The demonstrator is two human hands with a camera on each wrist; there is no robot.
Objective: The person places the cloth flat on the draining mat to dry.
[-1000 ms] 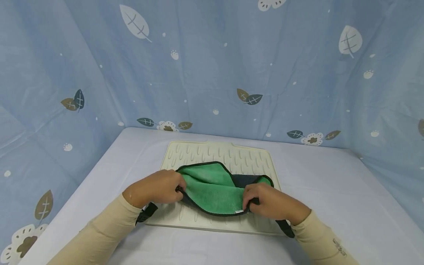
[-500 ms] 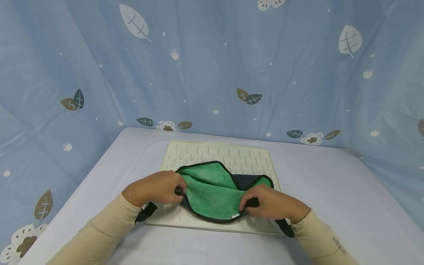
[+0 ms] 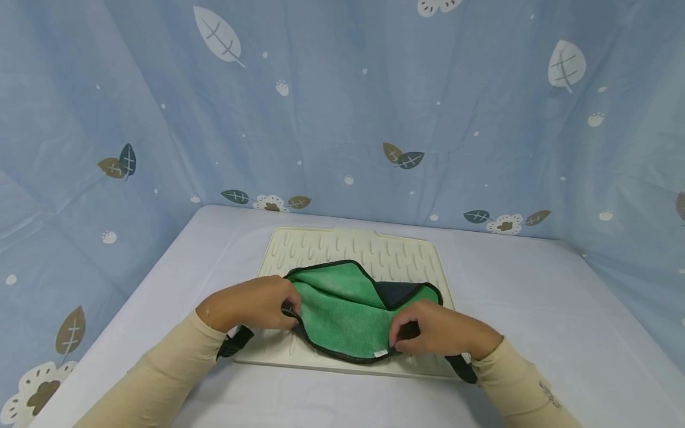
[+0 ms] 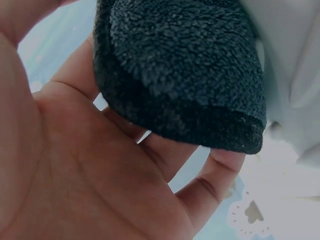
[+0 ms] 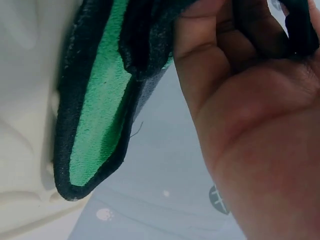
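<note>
A green towel with a dark grey back and black edging lies partly folded over a cream ridged mat. At the towel's left end, my left hand pinches its edge. My right hand pinches the near edge with thumb and fingers, beside a small white tag. In the left wrist view, the dark side of the towel hangs past the palm. A green, black-edged corner of the towel droops beside the right palm in the right wrist view. The fingertips are partly hidden there.
The mat lies on a white-covered table. Behind it and at both sides hangs a blue curtain printed with leaves and flowers. Black straps circle the wrists over beige sleeves.
The towel's near edge has come down towards me, and its green face is flatter. My right fingers have shifted slightly along that edge; my left hand has barely moved.
</note>
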